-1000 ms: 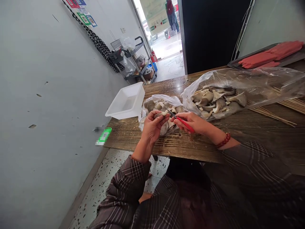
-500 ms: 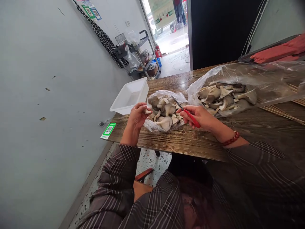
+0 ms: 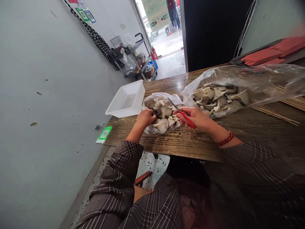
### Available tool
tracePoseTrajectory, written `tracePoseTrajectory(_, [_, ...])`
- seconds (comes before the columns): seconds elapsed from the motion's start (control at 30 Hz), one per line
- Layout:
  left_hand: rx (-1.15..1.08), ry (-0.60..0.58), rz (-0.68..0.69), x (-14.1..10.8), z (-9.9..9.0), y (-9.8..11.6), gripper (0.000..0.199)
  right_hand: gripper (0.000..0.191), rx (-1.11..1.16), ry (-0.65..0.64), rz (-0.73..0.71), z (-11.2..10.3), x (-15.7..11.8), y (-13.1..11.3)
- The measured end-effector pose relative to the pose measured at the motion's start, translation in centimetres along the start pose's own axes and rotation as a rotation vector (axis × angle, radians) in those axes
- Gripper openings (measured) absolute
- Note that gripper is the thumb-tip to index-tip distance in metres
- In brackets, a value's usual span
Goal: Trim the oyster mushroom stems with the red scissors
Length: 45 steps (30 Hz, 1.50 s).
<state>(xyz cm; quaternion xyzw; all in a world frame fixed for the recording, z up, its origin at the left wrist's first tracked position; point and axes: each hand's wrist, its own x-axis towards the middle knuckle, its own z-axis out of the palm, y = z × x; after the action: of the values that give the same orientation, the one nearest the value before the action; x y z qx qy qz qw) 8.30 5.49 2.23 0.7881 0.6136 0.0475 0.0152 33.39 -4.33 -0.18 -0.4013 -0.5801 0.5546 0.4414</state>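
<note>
Oyster mushrooms (image 3: 165, 110) lie heaped in a small clear plastic bag (image 3: 154, 131) on the wooden table. My left hand (image 3: 145, 119) is at the left side of this heap, its fingers curled down among the mushrooms; whatever they may be gripping is hidden. Over the right side of the same bag, my right hand (image 3: 194, 117) is closed around red-handled scissors (image 3: 187, 119). Their dark blades point up and to the left, above the mushrooms. A larger plastic bag (image 3: 207, 74) with more oyster mushrooms (image 3: 220, 98) lies just beyond my right hand.
A white plastic tub (image 3: 111, 108) stands at the table's left end, near the wall. Thin wooden skewers (image 3: 274, 114) lie to the right. Behind them a dark tray (image 3: 235, 61) carries reddish-pink pieces (image 3: 264, 54). A loaded trolley (image 3: 137, 52) stands beyond the table.
My left hand has moved right and down from the bag's edge into the mushrooms. The small pale piece in its fingers no longer shows. My right hand keeps hold of the scissors.
</note>
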Motion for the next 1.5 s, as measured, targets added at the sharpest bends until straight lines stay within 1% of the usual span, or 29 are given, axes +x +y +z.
tracePoseTrajectory(0.03, [-0.083,0.031,-0.012,0.0,-0.2,-0.2,0.011,0.054,-0.003,0.0,-0.011,0.0,0.0,0.0])
tracePoseTrajectory(0.07, [-0.213,0.075,-0.032,0.0,-0.4,-0.5,0.011,0.053,-0.008,-0.001,-0.022,0.0,0.0,-0.1])
tracePoseTrajectory(0.13, [-0.595,0.155,-0.094,-0.4,-1.0,-0.9,0.011,0.052,-0.021,-0.002,-0.035,0.1,-0.1,-0.2])
tracePoseTrajectory(0.17, [-0.812,0.171,-0.13,-0.6,-1.3,-1.0,0.011,0.052,-0.028,-0.005,-0.035,0.1,-0.1,-0.2])
tracePoseTrajectory(0.23, [-1.202,0.151,-0.194,-1.3,-1.9,-0.9,0.011,0.052,-0.046,-0.016,-0.029,0.2,-0.1,-0.3])
tracePoseTrajectory(0.3, [-1.469,0.094,-0.237,-1.9,-2.3,-0.2,0.014,0.052,-0.074,-0.04,-0.022,0.2,-0.2,-0.2])
tracePoseTrajectory(0.4, [-1.696,0.053,-0.299,-2.6,-2.5,1.1,0.016,0.046,-0.174,-0.06,-0.081,0.2,-0.1,0.0])
tracePoseTrajectory(0.53, [-1.87,0.067,-0.375,-3.2,-2.4,2.9,0.017,0.038,-0.422,-0.025,-0.205,0.1,0.1,0.5])
tracePoseTrajectory(0.6, [-1.925,0.071,-0.398,-3.6,-2.3,3.8,0.019,0.038,-0.502,-0.029,-0.209,0.2,0.2,0.7])
tracePoseTrajectory(0.7, [-1.957,0.039,-0.415,-4.4,-1.9,5.1,0.021,0.038,-0.537,-0.041,-0.191,0.3,0.3,0.9])
tracePoseTrajectory(0.77, [-1.951,0.0,-0.396,-4.9,-1.5,5.9,0.022,0.041,-0.497,-0.04,-0.179,0.4,0.4,1.1])
tracePoseTrajectory(0.87, [-1.902,-0.041,-0.331,-5.7,-0.6,6.7,0.024,0.046,-0.372,-0.028,-0.161,0.5,0.5,1.4])
tracePoseTrajectory(0.97, [-1.824,-0.056,-0.271,-6.4,0.0,7.0,0.028,0.05,-0.266,-0.015,-0.134,0.5,0.6,1.5])
tracePoseTrajectory(1.03, [-1.779,-0.051,-0.248,-6.6,0.1,7.0,0.031,0.051,-0.236,-0.014,-0.118,0.5,0.6,1.5])
tracePoseTrajectory(1.13, [-1.717,-0.019,-0.213,-6.8,0.1,6.9,0.036,0.05,-0.257,-0.012,-0.12,0.6,0.5,1.4])
tracePoseTrajectory(1.23, [-1.641,0.034,-0.147,-6.8,0.2,6.8,0.038,0.05,-0.284,-0.003,-0.143,0.6,0.4,1.4])
tracePoseTrajectory(1.4, [-1.503,0.194,-0.087,-6.7,0.6,7.0,0.034,0.048,-0.305,0.0,-0.148,0.8,0.5,1.7])
tracePoseTrajectory(1.5, [-1.419,0.242,-0.063,-6.9,0.9,7.3,0.03,0.047,-0.323,0.015,-0.156,0.9,0.6,1.8])
